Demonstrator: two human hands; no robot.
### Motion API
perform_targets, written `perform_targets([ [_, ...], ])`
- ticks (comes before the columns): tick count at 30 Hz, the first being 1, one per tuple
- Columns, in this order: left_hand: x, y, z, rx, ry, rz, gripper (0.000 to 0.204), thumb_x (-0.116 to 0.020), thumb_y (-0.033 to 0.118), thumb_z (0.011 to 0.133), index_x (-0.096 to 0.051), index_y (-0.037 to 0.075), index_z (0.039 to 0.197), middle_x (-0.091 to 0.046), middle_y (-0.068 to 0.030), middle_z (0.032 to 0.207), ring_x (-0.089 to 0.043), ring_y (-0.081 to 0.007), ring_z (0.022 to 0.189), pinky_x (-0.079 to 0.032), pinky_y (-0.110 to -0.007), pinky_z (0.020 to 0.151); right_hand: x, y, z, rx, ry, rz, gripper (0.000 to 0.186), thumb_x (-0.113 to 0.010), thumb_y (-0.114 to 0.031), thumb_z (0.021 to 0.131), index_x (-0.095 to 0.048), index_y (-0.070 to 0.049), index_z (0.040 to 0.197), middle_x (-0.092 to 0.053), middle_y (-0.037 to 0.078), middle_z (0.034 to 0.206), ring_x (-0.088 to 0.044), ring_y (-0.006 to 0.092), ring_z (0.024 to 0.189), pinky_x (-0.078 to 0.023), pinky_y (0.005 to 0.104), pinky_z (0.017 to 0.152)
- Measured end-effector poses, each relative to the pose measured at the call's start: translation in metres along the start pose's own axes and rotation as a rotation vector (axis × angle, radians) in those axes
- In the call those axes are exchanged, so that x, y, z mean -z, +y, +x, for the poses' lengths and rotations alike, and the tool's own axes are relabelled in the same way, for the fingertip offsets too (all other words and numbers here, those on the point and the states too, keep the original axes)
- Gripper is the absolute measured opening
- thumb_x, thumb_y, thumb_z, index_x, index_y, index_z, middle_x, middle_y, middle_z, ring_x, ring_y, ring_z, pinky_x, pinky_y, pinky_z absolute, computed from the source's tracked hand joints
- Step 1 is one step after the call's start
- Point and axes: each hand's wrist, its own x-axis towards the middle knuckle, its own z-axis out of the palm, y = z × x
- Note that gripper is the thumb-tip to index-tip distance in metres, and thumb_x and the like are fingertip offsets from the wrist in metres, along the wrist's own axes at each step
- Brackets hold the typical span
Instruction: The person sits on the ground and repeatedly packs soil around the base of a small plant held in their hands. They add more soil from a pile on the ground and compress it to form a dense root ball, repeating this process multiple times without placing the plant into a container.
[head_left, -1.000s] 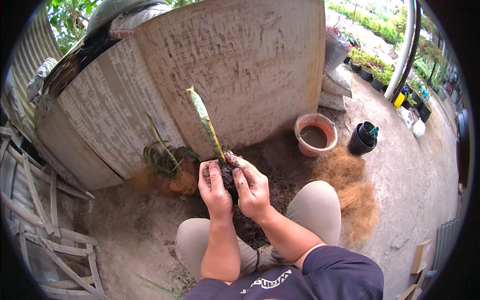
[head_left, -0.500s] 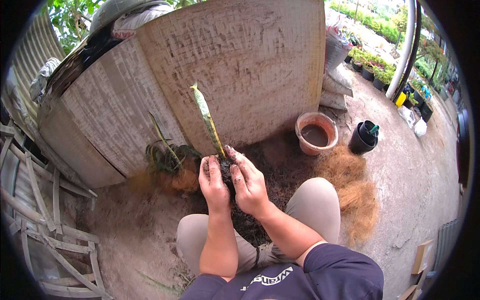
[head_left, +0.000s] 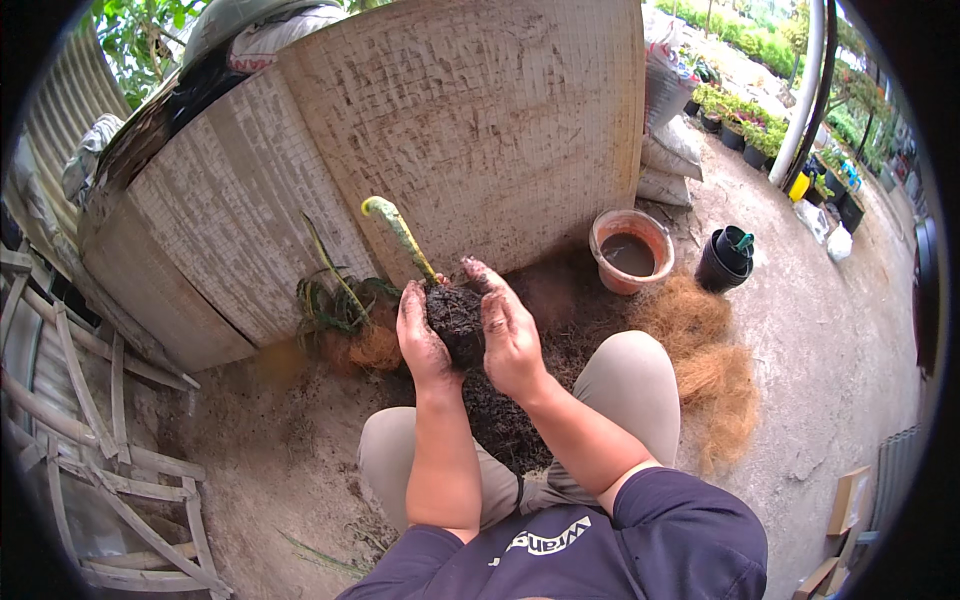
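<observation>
A snake plant (head_left: 405, 238) with one upright, yellow-edged leaf rises from a dark ball of soil (head_left: 456, 318). My left hand (head_left: 424, 338) cups that soil ball from the left and underneath, its fingers soiled. On the opposite side is my right hand (head_left: 510, 335), open, with straight fingers and the palm turned toward the ball; whether it touches cannot be told. Loose dark soil (head_left: 510, 430) lies below, between my knees. Another long-leafed plant (head_left: 345, 300) leans by the wall, with brown fibre (head_left: 375, 348) at its base.
An orange-brown pot (head_left: 632, 252) and stacked black pots (head_left: 725, 262) stand to the right, near heaped coconut-like fibre (head_left: 715, 375). A tall board (head_left: 470, 130) closes off the front. Wooden slats (head_left: 130, 490) are at left, and filled sacks (head_left: 668, 160) sit beyond the board.
My hands have moved apart, exposing the soil ball that they covered before. The plant has come slightly lower, and its leaf now tips more toward the wall.
</observation>
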Motion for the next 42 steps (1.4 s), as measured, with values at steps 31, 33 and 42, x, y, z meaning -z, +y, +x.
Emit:
perform_targets([
  [31, -0.02, -0.001, -0.025, -0.153, -0.056, 0.313, 0.037, -0.028, 0.034, 0.097, -0.051, 0.005, 0.102, -0.052, -0.0034, 0.094, -0.05, -0.0124, 0.088, -0.04, -0.028, 0.083, -0.003, 0.008, -0.018, -0.037, 0.186, 0.166, 0.028, -0.042, -0.015, 0.093, -0.055, 0.006, 0.106, -0.06, 0.012, 0.101, -0.054, 0.0135, 0.093, -0.042, 0.0259, 0.083],
  [33, -0.019, 0.001, -0.027, -0.092, -0.056, 0.237, 0.036, -0.032, 0.034, 0.096, -0.052, 0.005, 0.1, -0.055, -0.0041, 0.095, -0.054, -0.0141, 0.086, -0.044, -0.029, 0.078, -0.005, 0.008, -0.016, -0.042, 0.195, 0.201, 0.028, -0.043, -0.017, 0.093, -0.056, 0.006, 0.104, -0.061, 0.011, 0.097, -0.054, 0.0124, 0.09, -0.042, 0.0251, 0.081],
  [42, -0.016, -0.005, -0.025, -0.026, -0.106, 0.22, 0.017, -0.038, 0.022, 0.094, -0.049, 0.009, 0.095, -0.053, -0.0012, 0.087, -0.054, -0.0125, 0.076, -0.045, -0.028, 0.07, 0.003, 0.004, -0.019, -0.168, 0.2, 0.141, 0.028, -0.046, -0.02, 0.092, -0.058, 0.004, 0.099, -0.063, 0.012, 0.088, -0.056, 0.0122, 0.081, -0.045, 0.0268, 0.074],
])
